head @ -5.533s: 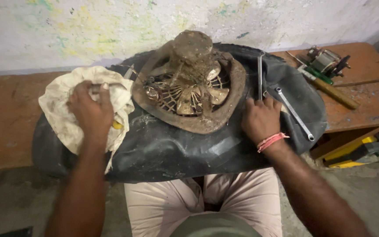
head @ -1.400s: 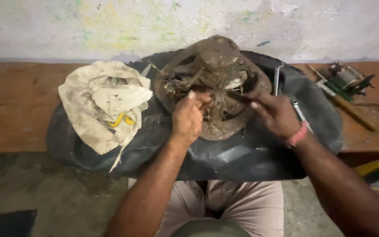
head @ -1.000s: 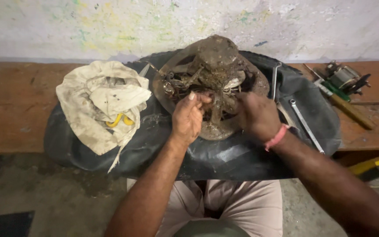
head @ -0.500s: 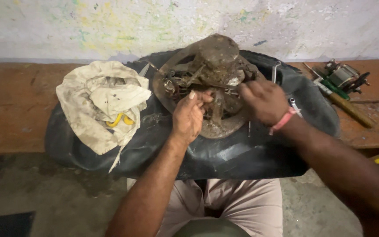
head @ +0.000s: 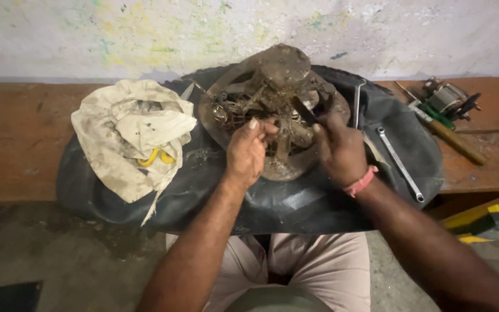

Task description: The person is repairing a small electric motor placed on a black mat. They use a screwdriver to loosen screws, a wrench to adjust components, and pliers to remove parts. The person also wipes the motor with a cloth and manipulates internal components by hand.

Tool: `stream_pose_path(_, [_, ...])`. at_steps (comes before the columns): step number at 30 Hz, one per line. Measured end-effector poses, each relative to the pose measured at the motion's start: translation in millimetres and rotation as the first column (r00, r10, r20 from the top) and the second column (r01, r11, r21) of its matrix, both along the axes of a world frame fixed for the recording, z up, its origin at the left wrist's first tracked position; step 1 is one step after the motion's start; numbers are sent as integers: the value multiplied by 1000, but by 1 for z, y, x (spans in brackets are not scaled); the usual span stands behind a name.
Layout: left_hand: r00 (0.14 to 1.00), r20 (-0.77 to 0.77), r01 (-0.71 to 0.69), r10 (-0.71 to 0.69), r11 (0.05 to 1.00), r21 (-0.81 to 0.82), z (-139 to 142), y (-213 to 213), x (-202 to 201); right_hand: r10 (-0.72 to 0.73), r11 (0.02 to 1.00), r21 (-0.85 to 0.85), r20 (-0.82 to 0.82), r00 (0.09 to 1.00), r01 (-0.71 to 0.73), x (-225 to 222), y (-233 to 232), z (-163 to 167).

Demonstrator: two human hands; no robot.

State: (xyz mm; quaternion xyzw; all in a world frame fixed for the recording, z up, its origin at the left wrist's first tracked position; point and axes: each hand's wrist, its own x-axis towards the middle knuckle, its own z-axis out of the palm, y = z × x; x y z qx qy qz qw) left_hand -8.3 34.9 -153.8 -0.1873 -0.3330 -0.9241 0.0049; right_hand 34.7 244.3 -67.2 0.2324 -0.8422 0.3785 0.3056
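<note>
A long wooden bench (head: pixel 18 144) was seen running across the view below a paint-flecked wall (head: pixel 145 34). Across the bench a black rubber tube (head: pixel 295 202) was draped, reaching from 9 o'clock to 3 o'clock. On the tube, at 12 o'clock, a dirty round motor housing (head: pixel 278 86) with spokes was set. At 10 o'clock of the housing a soiled cream rag (head: pixel 128 133) was heaped on the tube, with a bit of yellow showing in its folds.

The left hand (head: pixel 246 153) was held at the housing's lower edge, fingers drawn together in a pinch; what was pinched could not be told. The right hand (head: pixel 339 150), a pink band at its wrist, was closed around a dark slim tool (head: pixel 304 110) whose tip was pressed into the housing.

At 3 o'clock of the housing a spanner (head: pixel 399 164) was laid on the tube. Further out at 2 o'clock, a wooden-handled tool (head: pixel 454 141) and a small motor part (head: pixel 446 95) were left on the bench.
</note>
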Motion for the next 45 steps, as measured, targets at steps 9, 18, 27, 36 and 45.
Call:
stream_pose_path(9, [1000,7,-2,3,998,-57,8,-1,2,205,978,3,174,963,-208,-37,7,18])
stream_pose_path(18, [1000,14,-12,12,1000,-27,7,0,4,71,985,147,132,989,-90,-9,11,11])
stream_pose_path(27, [1000,2,-9,9,1000,7,1,4,-1,-10,1000,16,8,1000,10,23,26,7])
stream_pose_path(36, [1000,-16,10,-11,998,-70,12,0,6,102,793,591,-368,924,148,-31,1,5])
stream_pose_path(45, [999,-36,26,-29,996,-88,7,-2,3,208,648,732,-435,876,210,-40,28,27])
